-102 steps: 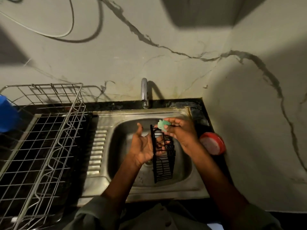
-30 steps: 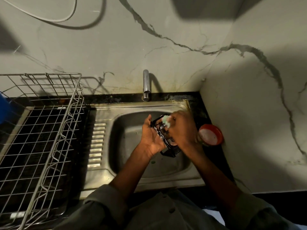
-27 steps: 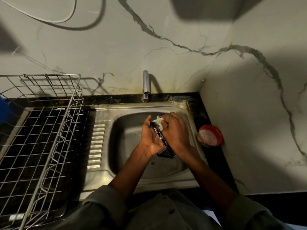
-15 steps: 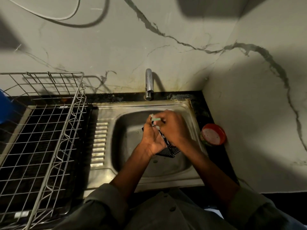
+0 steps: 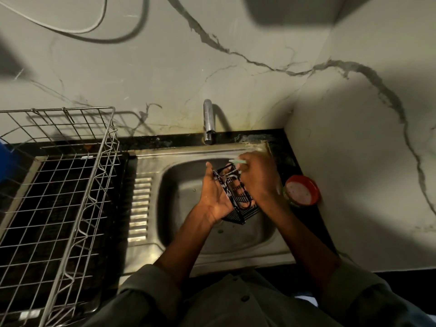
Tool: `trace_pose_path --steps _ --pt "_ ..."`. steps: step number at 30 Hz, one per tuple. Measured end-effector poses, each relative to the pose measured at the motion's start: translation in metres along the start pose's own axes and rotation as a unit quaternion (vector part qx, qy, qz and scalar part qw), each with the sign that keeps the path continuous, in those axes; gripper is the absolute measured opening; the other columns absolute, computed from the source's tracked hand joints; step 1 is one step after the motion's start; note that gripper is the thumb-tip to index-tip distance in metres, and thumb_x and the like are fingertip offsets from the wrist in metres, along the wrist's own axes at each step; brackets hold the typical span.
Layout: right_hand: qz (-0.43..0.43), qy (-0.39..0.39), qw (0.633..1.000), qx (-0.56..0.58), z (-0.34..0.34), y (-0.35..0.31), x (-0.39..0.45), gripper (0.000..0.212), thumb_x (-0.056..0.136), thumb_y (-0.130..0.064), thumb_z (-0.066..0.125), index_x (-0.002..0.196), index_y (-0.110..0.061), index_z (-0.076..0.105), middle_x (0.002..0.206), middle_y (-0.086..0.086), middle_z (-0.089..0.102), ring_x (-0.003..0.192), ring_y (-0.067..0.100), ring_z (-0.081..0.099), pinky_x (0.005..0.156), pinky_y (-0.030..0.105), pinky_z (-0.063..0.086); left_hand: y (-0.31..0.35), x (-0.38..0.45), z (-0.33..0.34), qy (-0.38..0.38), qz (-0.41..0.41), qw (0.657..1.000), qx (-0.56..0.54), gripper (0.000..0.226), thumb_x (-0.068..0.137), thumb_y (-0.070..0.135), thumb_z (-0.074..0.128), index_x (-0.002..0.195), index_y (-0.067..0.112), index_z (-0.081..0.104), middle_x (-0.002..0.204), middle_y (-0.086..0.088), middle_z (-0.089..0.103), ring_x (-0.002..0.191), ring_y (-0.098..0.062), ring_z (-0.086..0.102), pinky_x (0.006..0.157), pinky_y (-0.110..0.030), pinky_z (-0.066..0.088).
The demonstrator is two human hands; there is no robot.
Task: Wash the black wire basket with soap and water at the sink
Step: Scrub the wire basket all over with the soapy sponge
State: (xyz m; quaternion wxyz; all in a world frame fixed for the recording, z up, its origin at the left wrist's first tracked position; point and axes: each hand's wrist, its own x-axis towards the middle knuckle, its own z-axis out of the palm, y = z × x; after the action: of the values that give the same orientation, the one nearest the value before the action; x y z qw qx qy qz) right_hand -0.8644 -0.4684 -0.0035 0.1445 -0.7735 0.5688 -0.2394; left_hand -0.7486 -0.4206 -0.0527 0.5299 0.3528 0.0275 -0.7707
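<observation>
Your left hand (image 5: 215, 193) is under and beside the black wire basket (image 5: 237, 199), palm up, fingers fairly straight w/ the thumb up near the top rim; it cradles the basket from the left. Can't tell how far the fingers wrap behind the wires. Your right hand (image 5: 258, 179) is on the basket's right side and top, fingers curled, pinching a pale green scrub pad (image 5: 237, 162) against the basket's upper edge. Pad shows only as a thin strip past the fingertips.

The basket is tilted, held above the bowl of the steel sink (image 5: 151, 161), roughly at its middle-right, not touching the bottom. Its lower corner points down toward the drain area. Shiny wet patches show on the wires near the top; soap vs. water, can't tell.

The tap (image 5: 208, 121) stands at the back of the sink, just behind your hands; no stream visible from it. A round red tub (image 5: 303, 190) w/ pale contents sits on the dark surface (image 5: 278, 138) just right of the sink, near your right wrist. Left of the sink, past the ribbed drainboard, a big wire dish rack (image 5: 70, 185) sits on the surface, w/ a blue item (image 5: 7, 159) at the far left edge, mostly cut off. A cable (image 5: 77, 31) loops on the wall above.
</observation>
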Motion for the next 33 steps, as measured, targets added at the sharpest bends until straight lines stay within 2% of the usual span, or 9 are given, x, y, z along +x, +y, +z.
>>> trace_pose_path --steps 3,7,10,14,18,22,25,28,33 --pt "-0.085 -0.051 0.995 -0.001 0.009 -0.008 -0.006 0.023 0.083 -0.014 0.077 0.102 -0.027 0.078 0.097 -0.009 0.073 0.088 0.011 0.065 0.072 0.026 0.05 -0.001 0.004 -0.002 0.017 -0.001 1.0 0.016 0.098 0.086 0.092 0.032 0.127 0.011 0.07 0.135 -0.018 0.063 0.111 -0.035 0.067 0.096 -0.048 0.05" --pt "-0.014 0.004 1.0 -0.024 0.004 -0.002 0.012 0.021 0.08 -0.01 0.076 0.094 -0.026 0.08 0.092 -0.004 0.074 0.084 0.016 0.068 0.065 0.022 0.043 -0.005 0.001 0.007 0.032 0.016 0.998 0.057 0.101 0.086 0.092 0.024 0.126 0.013 0.073 0.121 -0.019 0.075 0.104 -0.035 0.074 0.087 -0.052 0.054" --pt "-0.093 -0.08 0.992 -0.001 0.007 -0.009 0.011 0.021 0.083 -0.013 0.076 0.095 -0.029 0.079 0.09 -0.009 0.071 0.082 0.009 0.065 0.07 0.028 0.052 -0.006 -0.004 0.007 0.052 0.036 0.996 0.058 0.105 0.083 0.095 0.026 0.137 0.015 0.067 0.129 -0.02 0.071 0.123 -0.039 0.065 0.096 -0.059 0.051" --pt "0.006 0.02 1.0 0.002 -0.001 0.016 0.006 0.025 0.081 -0.004 0.075 0.099 -0.022 0.079 0.1 -0.003 0.073 0.089 0.014 0.068 0.07 0.012 0.044 0.003 -0.005 0.003 0.044 0.042 0.997 0.043 0.109 0.078 0.099 0.021 0.142 0.021 0.063 0.138 -0.022 0.066 0.133 -0.046 0.057 0.109 -0.079 0.03" --pt "-0.058 -0.027 0.996 0.062 -0.002 0.02 -0.03 0.026 0.08 -0.002 0.075 0.096 -0.022 0.08 0.096 -0.008 0.073 0.087 0.01 0.065 0.071 0.016 0.045 0.007 -0.004 -0.001 0.029 0.049 0.997 0.043 0.117 0.074 0.102 0.026 0.142 0.015 0.063 0.139 -0.021 0.066 0.133 -0.043 0.058 0.116 -0.07 0.03" --pt "0.011 -0.078 0.992 0.098 -0.002 0.018 -0.022 0.016 0.086 -0.016 0.076 0.099 -0.025 0.08 0.095 -0.011 0.077 0.081 0.001 0.067 0.075 0.024 0.056 0.003 -0.005 0.001 0.044 0.054 0.994 0.086 0.119 0.07 0.105 0.025 0.142 0.019 0.063 0.138 -0.018 0.067 0.133 -0.041 0.058 0.116 -0.07 0.029" --pt "0.006 -0.038 0.991 0.13 0.004 -0.001 0.004 0.014 0.085 -0.015 0.073 0.095 -0.024 0.079 0.091 -0.007 0.076 0.08 0.006 0.069 0.076 0.034 0.06 -0.003 -0.006 0.007 0.055 0.061 0.991 0.108 0.111 0.075 0.102 0.023 0.12 0.017 0.08 0.13 -0.019 0.072 0.126 -0.04 0.064 0.114 -0.064 0.036" --pt "0.003 -0.006 0.994 0.11 0.008 -0.007 0.003 0.019 0.083 -0.008 0.072 0.095 -0.021 0.08 0.095 -0.001 0.074 0.085 0.015 0.069 0.077 0.037 0.059 0.001 -0.01 0.012 0.058 0.085 0.991 0.087 0.106 0.083 0.096 0.019 0.098 0.014 0.086 0.112 -0.018 0.078 0.099 -0.034 0.077 0.096 -0.052 0.054" --pt "-0.017 -0.098 0.995 0.031 -0.001 0.021 -0.041 0.024 0.083 -0.003 0.073 0.1 -0.019 0.081 0.098 0.002 0.073 0.088 0.02 0.069 0.08 0.026 0.054 0.007 -0.004 -0.001 0.058 0.108 0.992 0.041 0.11 0.08 0.098 0.028 0.13 0.009 0.07 0.132 -0.022 0.069 0.121 -0.04 0.068 0.11 -0.059 0.046"
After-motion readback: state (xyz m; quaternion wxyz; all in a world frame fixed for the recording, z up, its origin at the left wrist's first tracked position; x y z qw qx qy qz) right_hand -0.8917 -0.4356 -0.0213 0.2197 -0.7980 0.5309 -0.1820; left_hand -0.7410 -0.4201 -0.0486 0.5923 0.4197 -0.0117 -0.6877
